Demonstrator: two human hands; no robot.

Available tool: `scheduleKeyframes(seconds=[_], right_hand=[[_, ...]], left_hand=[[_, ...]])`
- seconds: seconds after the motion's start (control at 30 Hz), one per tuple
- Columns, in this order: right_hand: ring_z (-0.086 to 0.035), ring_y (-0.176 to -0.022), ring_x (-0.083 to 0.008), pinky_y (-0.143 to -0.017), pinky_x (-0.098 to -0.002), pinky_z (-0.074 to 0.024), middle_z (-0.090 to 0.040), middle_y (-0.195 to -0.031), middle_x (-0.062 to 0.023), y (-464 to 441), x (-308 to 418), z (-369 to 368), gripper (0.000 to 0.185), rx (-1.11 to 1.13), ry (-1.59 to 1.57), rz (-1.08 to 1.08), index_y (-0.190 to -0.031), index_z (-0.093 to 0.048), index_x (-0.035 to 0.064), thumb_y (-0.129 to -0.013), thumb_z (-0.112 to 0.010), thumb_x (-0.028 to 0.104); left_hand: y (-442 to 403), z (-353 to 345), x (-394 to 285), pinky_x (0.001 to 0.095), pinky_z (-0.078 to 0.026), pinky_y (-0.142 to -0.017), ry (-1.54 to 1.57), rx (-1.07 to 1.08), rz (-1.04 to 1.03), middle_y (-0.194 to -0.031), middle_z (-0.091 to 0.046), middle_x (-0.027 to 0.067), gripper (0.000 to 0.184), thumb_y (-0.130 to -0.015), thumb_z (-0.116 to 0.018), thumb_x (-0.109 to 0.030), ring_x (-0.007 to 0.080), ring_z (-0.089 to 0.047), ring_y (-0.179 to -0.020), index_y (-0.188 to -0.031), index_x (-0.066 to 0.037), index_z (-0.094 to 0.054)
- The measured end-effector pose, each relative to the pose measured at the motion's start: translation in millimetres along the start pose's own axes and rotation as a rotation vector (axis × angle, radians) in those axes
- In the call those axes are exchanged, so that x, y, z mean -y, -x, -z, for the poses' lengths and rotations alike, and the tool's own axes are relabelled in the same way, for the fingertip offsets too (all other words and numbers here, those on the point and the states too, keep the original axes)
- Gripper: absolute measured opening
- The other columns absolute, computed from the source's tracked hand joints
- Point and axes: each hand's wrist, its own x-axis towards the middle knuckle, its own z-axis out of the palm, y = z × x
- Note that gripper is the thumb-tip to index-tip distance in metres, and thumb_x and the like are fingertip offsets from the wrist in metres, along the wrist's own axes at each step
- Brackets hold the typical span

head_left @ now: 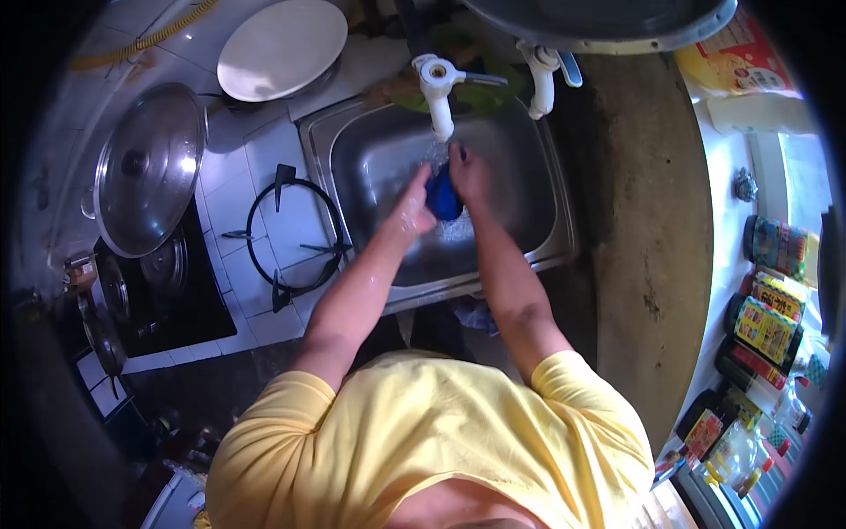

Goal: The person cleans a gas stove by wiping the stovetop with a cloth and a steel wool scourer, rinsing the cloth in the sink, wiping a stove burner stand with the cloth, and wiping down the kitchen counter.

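A soft-looking dark blue item (446, 196), perhaps a cloth, hangs between my hands over the metal sink (361, 154); its exact kind I cannot make out. My right hand (471, 174) is closed on its upper right part, fingers curled. My left hand (414, 203) is against its left side, wet, with fingers stretched out and thumb apart. Water runs from the white tap (438, 97) right above the hands and splashes onto the sink floor below the blue item.
A second white tap (542, 84) and a large dark basin (608, 26) are at the back. Left of the sink are a black pot stand (253, 212), a big lidded pan (150, 172) and a white bowl (282, 48). Jars (780, 247) and bottles line the right ledge.
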Motion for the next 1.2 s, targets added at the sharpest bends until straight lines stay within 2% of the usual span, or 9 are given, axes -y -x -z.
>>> scheduleKeyframes(seconds=[0.1,0.2,0.3,0.37,0.47,0.6,0.73,1.0,1.2], right_hand=[[-0.055,-0.072,-0.0176,-0.067,-0.0299,-0.0448,-0.060,-0.082,-0.0052,0,33,14,0.033,0.321,-0.732,-0.405,-0.094,-0.060,0.0066,-0.087,-0.050,0.037],[-0.055,-0.073,-0.0174,-0.069,-0.0302,-0.0452,-0.059,-0.084,-0.0095,13,45,11,0.035,0.667,-0.775,-0.245,-0.100,-0.058,0.0076,-0.086,-0.051,0.039],[-0.054,-0.080,-0.0233,-0.072,-0.0339,-0.0451,-0.055,-0.093,-0.0145,29,53,35,0.042,0.517,-0.054,0.179,-0.106,-0.055,0.0080,-0.083,-0.055,0.043],[-0.052,-0.084,-0.0347,-0.068,-0.0389,-0.0463,-0.050,-0.099,-0.0180,54,46,47,0.047,0.006,0.330,1.175,-0.106,-0.055,0.0101,-0.078,-0.059,0.046],[-0.050,-0.091,-0.0359,-0.070,-0.0407,-0.0455,-0.048,-0.105,-0.0181,84,42,48,0.059,0.000,0.217,0.991,-0.105,-0.053,0.0063,-0.069,-0.064,0.052],[-0.052,-0.079,-0.0337,-0.067,-0.0403,-0.0456,-0.050,-0.092,-0.0183,81,53,49,0.063,-0.052,-0.091,0.925,-0.098,-0.049,0.0016,-0.061,-0.073,0.047],[-0.052,-0.064,-0.0303,-0.055,-0.0381,-0.0444,-0.051,-0.074,-0.0142,76,80,52,0.034,-0.094,-0.161,0.944,-0.082,-0.047,0.0031,-0.067,-0.068,0.025],[-0.055,-0.063,-0.0391,-0.058,-0.0460,-0.0443,-0.056,-0.072,-0.0188,69,98,39,0.022,-0.070,-0.144,0.622,-0.077,-0.052,0.0030,-0.074,-0.057,0.024],[-0.056,-0.069,-0.0392,-0.060,-0.0465,-0.0437,-0.058,-0.078,-0.0234,42,62,2,0.031,0.097,-0.355,0.179,-0.088,-0.057,0.0001,-0.079,-0.047,0.028]], left_hand=[[25,-3,-27,0.0511,-0.035,-0.094,-0.071,-0.204,-0.129,-0.113,-0.056,0.0094,0.062,-0.082,-0.039,-0.062,0.0257,-0.052,-0.107,-0.118,-0.012,-0.046],[35,0,-28,0.0538,-0.034,-0.094,0.066,0.114,0.067,-0.113,-0.056,0.0097,0.061,-0.083,-0.039,-0.060,0.0268,-0.051,-0.108,-0.119,-0.012,-0.047],[6,6,-27,0.0522,-0.037,-0.092,0.025,0.120,-0.019,-0.111,-0.056,0.0105,0.058,-0.084,-0.040,-0.058,0.0288,-0.052,-0.105,-0.117,-0.011,-0.047],[7,0,-32,0.0505,-0.042,-0.086,0.030,0.078,-0.016,-0.104,-0.057,0.0122,0.047,-0.087,-0.041,-0.050,0.0299,-0.054,-0.098,-0.107,-0.008,-0.051],[16,-12,-24,0.0386,-0.051,-0.064,0.030,-0.004,0.042,-0.078,-0.056,0.0085,0.032,-0.089,-0.045,-0.038,0.0228,-0.057,-0.072,-0.079,-0.008,-0.051],[38,-23,-24,0.0306,-0.047,-0.054,0.062,0.164,-0.099,-0.065,-0.053,0.0038,0.030,-0.088,-0.047,-0.036,0.0180,-0.053,-0.055,-0.072,-0.011,-0.047],[75,-49,-36,0.0323,-0.048,-0.058,0.089,0.156,-0.059,-0.068,-0.053,0.0038,0.019,-0.085,-0.048,-0.027,0.0186,-0.056,-0.061,-0.074,-0.012,-0.049],[75,-55,-48,0.0351,-0.048,-0.065,-0.012,0.043,-0.181,-0.072,-0.054,0.0047,0.013,-0.085,-0.048,-0.022,0.0188,-0.057,-0.070,-0.077,-0.012,-0.051],[57,-52,-41,0.0325,-0.042,-0.061,-0.415,-0.177,-0.570,-0.076,-0.054,0.0046,0.021,-0.087,-0.046,-0.018,0.0131,-0.051,-0.068,-0.083,0.001,-0.056]])
